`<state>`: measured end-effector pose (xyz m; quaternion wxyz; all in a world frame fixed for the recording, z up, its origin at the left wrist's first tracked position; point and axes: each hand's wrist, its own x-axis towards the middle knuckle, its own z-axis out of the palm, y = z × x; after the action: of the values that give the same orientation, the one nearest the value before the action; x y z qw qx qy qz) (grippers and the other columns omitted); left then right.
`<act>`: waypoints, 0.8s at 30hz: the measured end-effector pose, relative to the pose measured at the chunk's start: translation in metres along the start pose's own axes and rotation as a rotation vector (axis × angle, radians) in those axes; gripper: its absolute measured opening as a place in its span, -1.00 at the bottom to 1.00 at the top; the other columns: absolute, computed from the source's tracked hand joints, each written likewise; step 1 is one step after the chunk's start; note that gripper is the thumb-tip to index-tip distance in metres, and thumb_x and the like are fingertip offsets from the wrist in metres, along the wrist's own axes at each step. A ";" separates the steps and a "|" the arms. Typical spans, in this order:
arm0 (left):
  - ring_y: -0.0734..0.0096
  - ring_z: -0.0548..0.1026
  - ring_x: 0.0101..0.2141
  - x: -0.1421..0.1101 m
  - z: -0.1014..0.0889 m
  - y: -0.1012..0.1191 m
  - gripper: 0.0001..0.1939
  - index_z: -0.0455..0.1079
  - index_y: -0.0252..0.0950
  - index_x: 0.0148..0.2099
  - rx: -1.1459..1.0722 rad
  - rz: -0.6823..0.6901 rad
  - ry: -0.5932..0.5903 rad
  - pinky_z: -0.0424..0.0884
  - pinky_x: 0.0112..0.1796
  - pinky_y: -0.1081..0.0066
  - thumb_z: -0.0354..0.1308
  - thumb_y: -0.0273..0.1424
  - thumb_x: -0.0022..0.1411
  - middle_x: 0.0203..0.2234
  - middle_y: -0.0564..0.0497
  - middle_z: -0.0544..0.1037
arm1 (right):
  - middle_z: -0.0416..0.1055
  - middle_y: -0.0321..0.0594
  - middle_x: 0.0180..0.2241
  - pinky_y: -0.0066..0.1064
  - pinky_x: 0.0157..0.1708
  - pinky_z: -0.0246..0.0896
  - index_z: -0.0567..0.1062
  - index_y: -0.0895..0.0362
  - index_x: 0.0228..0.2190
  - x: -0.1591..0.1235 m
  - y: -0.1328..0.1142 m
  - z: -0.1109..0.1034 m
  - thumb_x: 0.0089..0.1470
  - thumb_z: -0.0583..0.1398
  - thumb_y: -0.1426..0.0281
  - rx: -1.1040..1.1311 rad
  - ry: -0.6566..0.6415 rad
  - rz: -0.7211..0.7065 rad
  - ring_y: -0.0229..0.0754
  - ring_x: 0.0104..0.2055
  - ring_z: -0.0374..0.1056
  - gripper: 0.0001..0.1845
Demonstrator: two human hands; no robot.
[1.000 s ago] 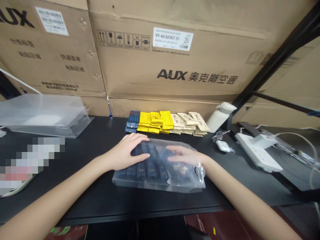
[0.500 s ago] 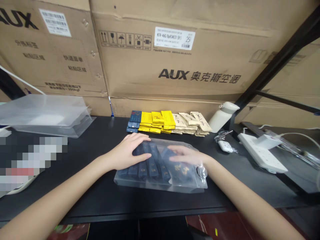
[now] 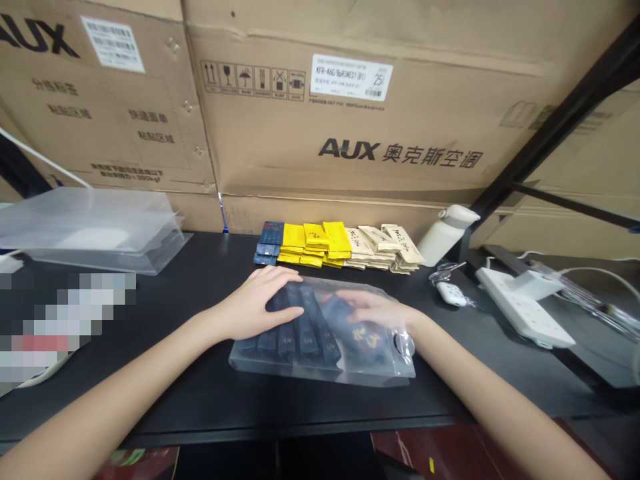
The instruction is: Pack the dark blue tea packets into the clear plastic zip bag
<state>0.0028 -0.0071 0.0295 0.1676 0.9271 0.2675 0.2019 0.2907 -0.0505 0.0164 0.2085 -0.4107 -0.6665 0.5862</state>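
A frosted clear plastic bag [image 3: 300, 367] lies on the black desk with several dark blue packets [image 3: 309, 333] side by side inside it. My left hand [image 3: 263, 300] rests over the bag's far left part, fingers and thumb apart. Inside the bag's right end is my right hand [image 3: 367, 310], blurred by the plastic. Its fingers and thumb close on a dark blue packet [image 3: 363, 343] with gold characters, which lies flatter than the others. At the bag's right edge there is a round hole in a clear tab [image 3: 404, 343].
Behind the bag stand stacks of dark blue sachets [image 3: 271, 235], yellow sachets [image 3: 336, 239] and beige sachets [image 3: 403, 245]. A white bottle [image 3: 445, 237], earbuds case [image 3: 451, 293] and power strip [image 3: 530, 310] are on the right. Clear plastic bags [image 3: 155, 227] lie left; cardboard boxes [image 3: 270, 140] form the back.
Both hands and the bag stay nearly in place. The gold characters on the packet at my right hand show more clearly now.
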 end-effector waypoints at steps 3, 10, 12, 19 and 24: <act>0.15 0.29 0.15 0.000 0.000 0.000 -0.53 0.25 -0.19 0.16 -0.003 -0.001 0.000 0.18 0.15 0.09 0.08 -0.07 0.31 0.14 -0.09 0.38 | 0.42 -0.27 0.05 -0.36 0.01 0.31 0.43 0.03 0.07 0.001 0.000 -0.001 0.01 0.19 0.53 0.008 -0.008 -0.022 -0.21 -0.01 0.38 -0.45; 0.17 0.28 0.15 0.000 -0.001 0.000 -0.52 0.25 -0.20 0.16 0.007 -0.001 -0.001 0.19 0.15 0.10 0.08 -0.06 0.31 0.14 -0.09 0.38 | 0.43 -0.26 0.04 -0.31 0.10 0.23 0.43 0.05 0.06 0.000 -0.002 0.001 0.08 0.23 0.43 0.013 -0.009 -0.013 -0.21 0.01 0.37 -0.52; 0.17 0.29 0.15 0.000 -0.001 0.000 -0.52 0.24 -0.20 0.16 0.006 0.002 -0.001 0.19 0.15 0.10 0.07 -0.06 0.31 0.14 -0.09 0.38 | 0.41 -0.24 0.06 -0.28 0.11 0.21 0.42 0.06 0.06 0.000 -0.003 0.001 0.10 0.24 0.37 -0.006 -0.007 -0.008 -0.18 0.03 0.36 -0.53; 0.17 0.29 0.15 0.000 0.000 0.000 -0.51 0.24 -0.20 0.16 0.012 -0.002 -0.008 0.18 0.16 0.10 0.07 -0.06 0.31 0.14 -0.09 0.38 | 0.41 -0.22 0.03 -0.21 0.10 0.22 0.44 0.07 0.04 0.000 -0.005 0.003 0.13 0.23 0.25 -0.079 -0.002 0.002 -0.13 0.05 0.34 -0.56; 0.17 0.29 0.14 0.000 0.000 0.000 -0.51 0.25 -0.20 0.16 0.006 -0.007 -0.007 0.18 0.16 0.09 0.07 -0.05 0.31 0.13 -0.09 0.38 | 0.42 -0.21 0.04 -0.20 0.13 0.20 0.43 0.08 0.03 0.000 -0.008 0.004 0.14 0.22 0.22 -0.124 0.001 -0.004 -0.11 0.07 0.34 -0.56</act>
<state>0.0028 -0.0073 0.0300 0.1664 0.9274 0.2709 0.1971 0.2849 -0.0531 0.0235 0.1842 -0.4219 -0.7021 0.5433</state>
